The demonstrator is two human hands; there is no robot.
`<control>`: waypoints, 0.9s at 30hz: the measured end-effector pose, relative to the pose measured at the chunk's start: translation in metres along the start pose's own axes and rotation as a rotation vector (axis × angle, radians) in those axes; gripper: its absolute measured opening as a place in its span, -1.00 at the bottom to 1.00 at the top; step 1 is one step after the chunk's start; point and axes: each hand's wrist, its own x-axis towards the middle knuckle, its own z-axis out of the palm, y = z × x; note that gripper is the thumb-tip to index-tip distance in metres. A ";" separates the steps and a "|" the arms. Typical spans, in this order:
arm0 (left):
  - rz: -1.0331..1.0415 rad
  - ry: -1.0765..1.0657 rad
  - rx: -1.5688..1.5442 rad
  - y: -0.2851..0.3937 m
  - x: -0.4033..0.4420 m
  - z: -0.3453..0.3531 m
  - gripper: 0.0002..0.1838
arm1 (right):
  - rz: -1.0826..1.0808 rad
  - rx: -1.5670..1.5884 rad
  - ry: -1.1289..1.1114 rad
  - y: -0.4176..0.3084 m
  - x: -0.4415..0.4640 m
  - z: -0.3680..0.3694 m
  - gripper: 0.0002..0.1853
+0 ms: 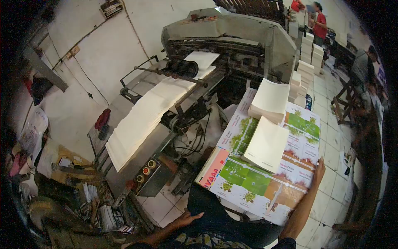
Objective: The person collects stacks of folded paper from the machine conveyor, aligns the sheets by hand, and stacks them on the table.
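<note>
At the right edge of a table covered with green, brown and white printed sheets (248,182), my right hand (319,174) touches the sheets' border; its fingers are partly hidden at the edge. My left hand (188,218) is low in front of my body, beside my dark-clothed leg, thumb stretched out and holding nothing that I can see. Two cream paper stacks (267,143) (270,99) rest on the printed sheets. To the left, a long fanned row of blank paper (149,112) lies on the feed table of a large grey machine (224,31).
A control panel with round buttons (146,170) faces me below the feed table. Bundled papers (107,218) fill the lower left. Tall paper stacks (306,70) line the tiled aisle (327,141). A person in red (320,27) stands far back; another person (360,68) is at right.
</note>
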 end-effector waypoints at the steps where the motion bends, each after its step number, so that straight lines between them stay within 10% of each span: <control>1: 0.040 0.041 -0.010 0.004 -0.002 0.000 0.51 | 0.000 0.000 0.000 0.000 0.000 0.001 -0.33; 10: -0.058 -0.090 -0.153 0.091 -0.062 -0.011 0.60 | -0.056 -0.095 0.057 0.003 0.000 0.000 -0.33; 21: 0.019 -0.001 -0.120 -0.010 0.008 0.001 0.68 | 0.070 -0.020 -0.046 -0.014 -0.006 -0.002 -0.36; 25: -0.119 0.000 -0.106 0.106 -0.072 -0.013 0.68 | 0.067 -0.037 -0.027 0.015 0.012 -0.008 -0.27; 27: -0.086 0.059 -0.080 0.047 -0.024 -0.004 0.67 | 0.097 -0.045 -0.022 0.020 0.015 -0.011 -0.27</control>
